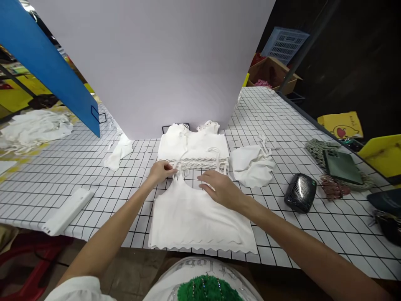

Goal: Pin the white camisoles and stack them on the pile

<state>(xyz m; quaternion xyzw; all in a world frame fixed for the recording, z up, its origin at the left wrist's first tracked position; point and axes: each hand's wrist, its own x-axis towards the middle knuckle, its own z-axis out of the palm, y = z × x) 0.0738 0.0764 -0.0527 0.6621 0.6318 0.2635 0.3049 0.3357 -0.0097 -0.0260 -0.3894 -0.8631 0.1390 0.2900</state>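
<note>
Nearest, on the table (125, 188), a white top (200, 217) lies flat before the person, its wavy hem along the near edge. Its neck and straps point away from the body; its long axis runs left to right, roughly along that edge. At its far left corner, the left hand (161, 170) is pinched narrow, thumb and fingertips together on a strap (179, 174). The right hand (222, 189) is over the far right part of the top, fingers slightly curled, with a small gap between thumb and forefinger; whether it grips the other strap cannot be told. A white bar (68, 212) lies well apart to the left, a black packet (300, 193) to the right. Just beyond the hands sits a stack (194, 146) of white tops, a crumpled cloth (252, 166) beside it on the right. Behind rises a pale board (156, 62).
</note>
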